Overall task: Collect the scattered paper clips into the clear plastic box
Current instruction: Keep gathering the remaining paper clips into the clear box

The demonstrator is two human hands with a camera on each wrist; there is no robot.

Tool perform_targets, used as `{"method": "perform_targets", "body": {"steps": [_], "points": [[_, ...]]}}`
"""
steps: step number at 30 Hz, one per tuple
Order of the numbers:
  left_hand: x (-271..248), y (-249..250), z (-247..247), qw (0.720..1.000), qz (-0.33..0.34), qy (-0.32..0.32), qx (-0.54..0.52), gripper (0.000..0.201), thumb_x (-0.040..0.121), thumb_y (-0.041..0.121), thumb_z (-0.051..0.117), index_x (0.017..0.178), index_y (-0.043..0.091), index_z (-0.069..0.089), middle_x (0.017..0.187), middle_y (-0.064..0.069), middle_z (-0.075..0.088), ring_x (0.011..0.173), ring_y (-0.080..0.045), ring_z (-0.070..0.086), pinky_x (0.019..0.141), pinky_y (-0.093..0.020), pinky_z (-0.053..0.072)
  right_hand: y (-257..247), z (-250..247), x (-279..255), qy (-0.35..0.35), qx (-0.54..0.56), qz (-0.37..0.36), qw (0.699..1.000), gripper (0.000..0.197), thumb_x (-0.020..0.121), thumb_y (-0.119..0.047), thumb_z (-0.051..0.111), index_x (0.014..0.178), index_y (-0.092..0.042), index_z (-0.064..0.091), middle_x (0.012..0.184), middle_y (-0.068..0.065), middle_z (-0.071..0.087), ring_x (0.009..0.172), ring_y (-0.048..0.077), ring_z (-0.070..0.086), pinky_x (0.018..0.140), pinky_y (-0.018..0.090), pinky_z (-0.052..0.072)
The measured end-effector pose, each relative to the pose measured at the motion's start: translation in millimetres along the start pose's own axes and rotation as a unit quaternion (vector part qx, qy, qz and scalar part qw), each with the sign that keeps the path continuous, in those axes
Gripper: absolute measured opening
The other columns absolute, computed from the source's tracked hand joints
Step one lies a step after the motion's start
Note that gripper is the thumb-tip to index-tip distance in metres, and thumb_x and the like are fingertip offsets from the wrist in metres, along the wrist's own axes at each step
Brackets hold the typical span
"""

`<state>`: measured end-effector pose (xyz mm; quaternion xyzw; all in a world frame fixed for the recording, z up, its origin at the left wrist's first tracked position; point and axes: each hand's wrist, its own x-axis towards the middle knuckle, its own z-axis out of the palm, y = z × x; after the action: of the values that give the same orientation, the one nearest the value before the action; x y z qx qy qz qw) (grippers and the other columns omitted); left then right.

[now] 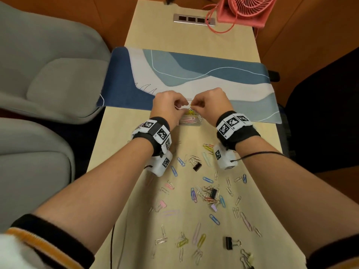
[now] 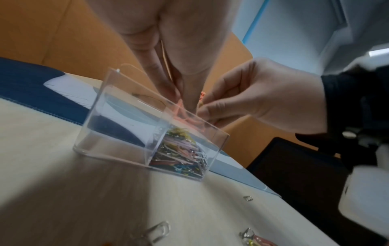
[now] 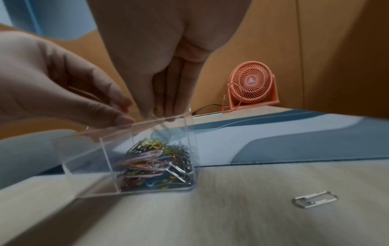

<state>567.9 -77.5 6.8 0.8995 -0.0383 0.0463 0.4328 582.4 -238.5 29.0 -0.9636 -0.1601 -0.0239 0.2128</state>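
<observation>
Hands meet directly over the clear plastic box [image 1: 191, 121], fingertips nearly touching. Left hand [image 1: 168, 106] has its fingers curled and drawn together, pinching thin wire clips; a pale wire shows between its fingers in the wrist views. Right hand [image 1: 209, 102] is likewise bunched to a point, tips aimed down at the box's open top, with something small and yellow pinched at the fingertips. Exact count of clips in either hand cannot be told. Judgement: both are held low and close to the rim so that the released clips fall inside rather than bounce out onto the desk [image 1: 120, 162]. Box stands on the desk just at the near edge of the blue-and-white desk mat [image 1: 194, 74], far side of the work area, within reach of both arms. It has a divider; the collected clips [image 3: 155, 164] lie heaped in one compartment, the other looks unfilled. Scattered paper clips [image 1: 206, 197] lie well apart from the box, spread across the near desk under the forearms, with a few black binder clips [image 1: 229, 243] among them. Judged by that spread, much collecting remains. Pink desk fan [image 1: 246, 10] stands at the far end, uninvolved.
</observation>
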Motion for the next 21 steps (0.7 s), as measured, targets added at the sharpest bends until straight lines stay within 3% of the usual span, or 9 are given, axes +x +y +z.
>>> {"method": "perform_targets", "body": {"steps": [4, 7, 10, 13, 15, 18, 21], "points": [[-10, -3, -10, 0.998, 0.044, 0.04, -0.013, 0.012, 0.07, 0.017, 0.082, 0.079, 0.022, 0.076, 0.076, 0.006, 0.064, 0.064, -0.005, 0.057, 0.066, -0.016, 0.05, -4, 5, -2, -0.078, -0.088, -0.01, 0.993, 0.019, 0.089, -0.029, 0.06, 0.099, -0.022, 0.076, 0.094, 0.006, 0.072, 0.092, 0.026, 0.061, 0.081, 0.036, 0.051], [-30, -4, -22, 0.995, 0.076, 0.058, -0.018, 0.01, 0.073, 0.02, 0.079, 0.083, 0.022, 0.076, 0.082, 0.006, 0.065, 0.072, -0.005, 0.056, 0.069, -0.008, 0.039, -10, 3, -10, -0.097, -0.132, -0.027, 0.986, 0.028, 0.095, -0.027, 0.05, 0.1, -0.014, 0.074, 0.094, 0.01, 0.07, 0.096, 0.028, 0.055, 0.08, 0.036, 0.045], [-67, -8, -35, 0.994, 0.089, 0.066, -0.02, 0.008, 0.078, 0.017, 0.075, 0.084, 0.023, 0.075, 0.081, 0.007, 0.061, 0.074, -0.006, 0.052, 0.066, -0.014, 0.039, -12, -5, -33, -0.029, -0.097, -0.013, 0.995, 0.025, 0.093, -0.021, 0.052, 0.108, -0.014, 0.071, 0.099, 0.009, 0.07, 0.098, 0.028, 0.056, 0.085, 0.04, 0.048], [-117, -23, -45, 0.998, 0.058, 0.007, -0.017, 0.014, 0.08, 0.008, 0.072, 0.082, 0.022, 0.076, 0.081, 0.009, 0.059, 0.07, 0.001, 0.05, 0.064, -0.011, 0.039, -22, -3, -79, 0.022, -0.009, 0.04, 0.999, 0.022, 0.091, -0.015, 0.055, 0.105, -0.016, 0.072, 0.095, 0.006, 0.071, 0.088, 0.025, 0.063, 0.082, 0.038, 0.052], [-150, -38, -47, 0.998, 0.022, -0.055, 0.018, 0.021, 0.08, 0.004, 0.07, 0.086, 0.023, 0.076, 0.087, 0.01, 0.058, 0.076, 0.003, 0.051, 0.074, -0.011, 0.043, -40, 8, -119, -0.025, 0.025, 0.047, 0.998, 0.022, 0.09, -0.013, 0.055, 0.103, -0.016, 0.073, 0.096, 0.002, 0.071, 0.086, 0.02, 0.064, 0.083, 0.034, 0.053], [-184, -54, -45, 0.987, -0.009, -0.118, 0.111, 0.046, 0.081, -0.008, 0.056, 0.113, 0.022, 0.07, 0.114, 0.0, 0.056, 0.11, -0.018, 0.049, 0.101, -0.027, 0.039, -63, 34, -175, -0.117, 0.005, 0.038, 0.992, 0.028, 0.091, -0.008, 0.05, 0.107, -0.017, 0.071, 0.1, 0.001, 0.067, 0.091, 0.019, 0.062, 0.08, 0.032, 0.053], [-202, -54, -43, 0.966, 0.02, -0.192, 0.171, 0.07, 0.077, -0.015, 0.049, 0.134, 0.027, 0.056, 0.137, -0.01, 0.047, 0.129, -0.03, 0.039, 0.109, -0.036, 0.034, -75, 54, -216, -0.178, -0.056, 0.049, 0.981, 0.034, 0.086, 0.001, 0.049, 0.111, -0.014, 0.067, 0.107, 0.004, 0.057, 0.097, 0.023, 0.056, 0.074, 0.03, 0.05]]}}
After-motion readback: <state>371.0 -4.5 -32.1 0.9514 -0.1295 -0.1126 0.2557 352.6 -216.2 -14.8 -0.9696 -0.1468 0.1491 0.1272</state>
